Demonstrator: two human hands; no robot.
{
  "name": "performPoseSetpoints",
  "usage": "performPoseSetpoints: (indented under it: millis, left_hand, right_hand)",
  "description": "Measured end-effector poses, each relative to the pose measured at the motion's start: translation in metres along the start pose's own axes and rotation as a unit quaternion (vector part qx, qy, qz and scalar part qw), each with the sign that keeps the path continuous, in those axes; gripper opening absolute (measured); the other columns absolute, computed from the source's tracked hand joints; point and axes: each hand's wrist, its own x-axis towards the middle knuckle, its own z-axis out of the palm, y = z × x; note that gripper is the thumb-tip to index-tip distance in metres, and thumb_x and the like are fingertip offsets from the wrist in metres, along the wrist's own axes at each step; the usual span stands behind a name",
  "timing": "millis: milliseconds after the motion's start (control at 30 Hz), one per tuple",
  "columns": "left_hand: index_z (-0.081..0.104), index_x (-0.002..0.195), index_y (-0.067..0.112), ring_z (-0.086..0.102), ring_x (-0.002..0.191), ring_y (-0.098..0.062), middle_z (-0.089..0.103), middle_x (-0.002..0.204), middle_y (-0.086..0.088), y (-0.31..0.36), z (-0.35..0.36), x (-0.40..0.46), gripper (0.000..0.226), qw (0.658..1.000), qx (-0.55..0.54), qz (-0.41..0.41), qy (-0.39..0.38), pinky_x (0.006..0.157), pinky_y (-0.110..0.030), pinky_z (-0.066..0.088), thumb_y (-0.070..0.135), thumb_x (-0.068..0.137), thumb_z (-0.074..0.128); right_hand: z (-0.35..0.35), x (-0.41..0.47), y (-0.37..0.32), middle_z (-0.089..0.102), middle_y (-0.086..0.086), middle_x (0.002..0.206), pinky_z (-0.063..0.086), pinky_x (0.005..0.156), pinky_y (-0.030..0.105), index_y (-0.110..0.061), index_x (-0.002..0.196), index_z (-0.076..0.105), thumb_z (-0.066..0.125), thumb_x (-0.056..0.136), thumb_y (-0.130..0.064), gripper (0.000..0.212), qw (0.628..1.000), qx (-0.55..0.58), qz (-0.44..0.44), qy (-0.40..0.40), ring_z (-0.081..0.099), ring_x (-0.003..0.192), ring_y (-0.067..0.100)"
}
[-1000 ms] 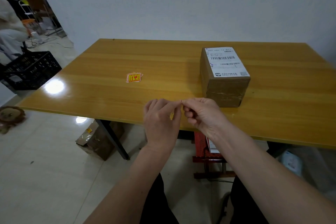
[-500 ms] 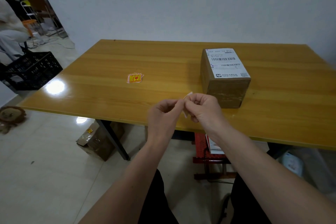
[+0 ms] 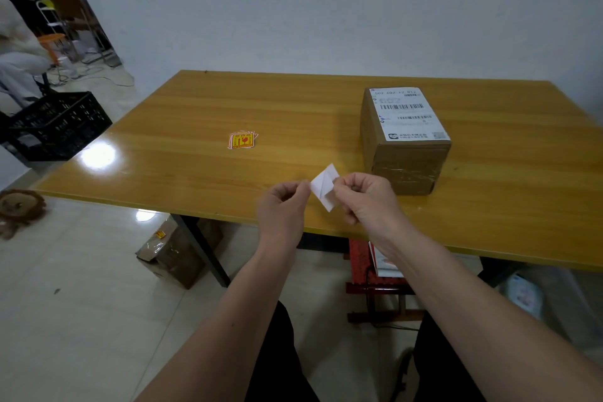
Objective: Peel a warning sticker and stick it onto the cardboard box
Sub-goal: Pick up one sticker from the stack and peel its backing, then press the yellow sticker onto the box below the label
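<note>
Both hands meet over the near edge of the table (image 3: 293, 101). The right hand (image 3: 365, 197) has its grip closed on the right side of a small white sticker (image 3: 323, 188), thumb and forefinger pinching it; the left hand (image 3: 283, 206) pinches the left corner of the same piece. The sticker shows only its white side to the camera, and a diagonal line runs across it, which looks like a fold or the edge where two layers part. From this the peeling seems to be in hand but not finished: it cannot be told whether the backing is already free.

Nothing has yet been stuck on. The box (image 3: 404, 140) stands on the table just beyond and to the right of the right hand, apart from it, with a white shipping label covering most of its top and its brown front face bare. What is left, then, is to finish the peel, carry the sticker the short way to the box and press it down.

Farther out to the left, a small pile of spare stickers (image 3: 242, 140) lies flat on the table, well apart from both hands.
</note>
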Motion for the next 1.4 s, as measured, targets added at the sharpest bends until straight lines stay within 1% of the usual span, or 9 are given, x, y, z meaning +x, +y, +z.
performPoseSetpoints:
  millis: [133,467,633,800,867,967,1067,1267,1400]
  left_hand:
    - [0.071,0.079,0.010,0.053,0.050,0.008,0.064,0.068,0.007,-0.006,-0.006,0.009,0.011,0.998,0.040,0.013,0.041,0.047,-0.005,0.041,0.020,0.083,0.067]
    - [0.068,0.075,0.023,0.054,0.069,0.002,0.063,0.075,0.014,-0.017,-0.031,0.035,0.006,0.989,0.065,-0.027,0.131,0.055,-0.018,0.038,0.025,0.080,0.069]
    - [0.067,0.071,0.022,0.058,0.070,-0.008,0.064,0.074,0.008,-0.021,-0.044,0.044,0.011,0.985,0.078,-0.027,0.155,0.071,-0.031,0.049,0.028,0.080,0.070]
    - [0.067,0.065,0.027,0.060,0.061,0.004,0.066,0.070,0.013,-0.018,-0.044,0.040,0.016,0.994,0.042,-0.010,0.102,0.056,-0.016,0.045,0.024,0.081,0.070]
    - [0.066,0.065,0.028,0.059,0.059,0.006,0.065,0.069,0.015,-0.017,-0.042,0.037,0.018,0.996,0.038,-0.002,0.081,0.055,-0.014,0.043,0.023,0.082,0.069]
    - [0.068,0.073,0.024,0.057,0.064,0.002,0.065,0.071,0.012,-0.012,-0.039,0.035,0.012,0.998,0.036,0.017,0.048,0.060,-0.016,0.043,0.024,0.085,0.067]
    - [0.070,0.084,0.012,0.056,0.056,0.011,0.064,0.072,0.008,-0.008,-0.033,0.034,0.010,0.998,0.025,0.050,0.024,0.054,-0.004,0.043,0.020,0.087,0.064]
    - [0.069,0.085,0.006,0.055,0.059,0.009,0.064,0.073,0.004,0.002,-0.015,0.027,0.009,0.991,0.025,0.128,-0.011,0.060,-0.004,0.043,0.012,0.087,0.063]
    - [0.069,0.088,-0.002,0.056,0.061,0.009,0.065,0.074,0.003,0.006,-0.007,0.019,0.012,0.986,0.028,0.163,-0.023,0.060,-0.004,0.042,0.008,0.086,0.064]
  right_hand:
    - [-0.001,0.002,0.001,0.047,-0.009,0.045,0.034,0.037,0.020,-0.012,0.063,0.060,0.061,0.078,-0.002,0.018,0.999,0.036,0.017,-0.003,0.039,0.041,0.005]
    - [-0.005,0.010,0.002,0.043,0.003,0.052,0.034,0.035,0.017,-0.011,0.063,0.057,0.059,0.082,-0.002,0.021,0.998,0.054,0.034,0.021,0.038,0.036,0.007]
    - [-0.004,0.021,0.011,0.045,0.002,0.051,0.037,0.037,0.018,-0.011,0.061,0.056,0.060,0.082,-0.005,0.023,0.997,0.036,0.049,0.042,0.039,0.039,0.007]
    - [0.006,0.034,0.016,0.049,0.004,0.056,0.040,0.039,0.019,-0.011,0.059,0.056,0.062,0.082,-0.007,0.024,0.995,-0.014,0.081,0.059,0.043,0.041,0.010]
    - [0.009,0.037,0.015,0.057,0.007,0.067,0.043,0.041,0.020,-0.007,0.077,0.065,0.065,0.082,-0.009,0.005,0.993,-0.021,0.102,0.051,0.049,0.050,0.011]
    - [0.009,0.040,0.014,0.063,0.007,0.080,0.046,0.041,0.018,-0.005,0.097,0.067,0.066,0.081,-0.006,0.016,0.992,-0.015,0.117,0.031,0.054,0.057,0.010]
    - [0.006,0.035,0.012,0.060,0.004,0.067,0.043,0.039,0.019,-0.004,0.082,0.067,0.067,0.083,-0.014,0.010,0.992,-0.010,0.121,0.026,0.051,0.050,0.009]
    - [-0.003,0.026,0.005,0.051,0.002,0.045,0.028,0.031,0.016,-0.008,0.054,0.067,0.050,0.089,-0.050,0.057,0.965,0.045,0.249,-0.074,0.041,0.036,0.011]
    - [-0.010,0.022,0.003,0.052,-0.001,0.047,0.027,0.028,0.015,-0.006,0.065,0.068,0.065,0.077,-0.040,0.036,0.941,0.164,0.262,-0.139,0.043,0.037,0.006]
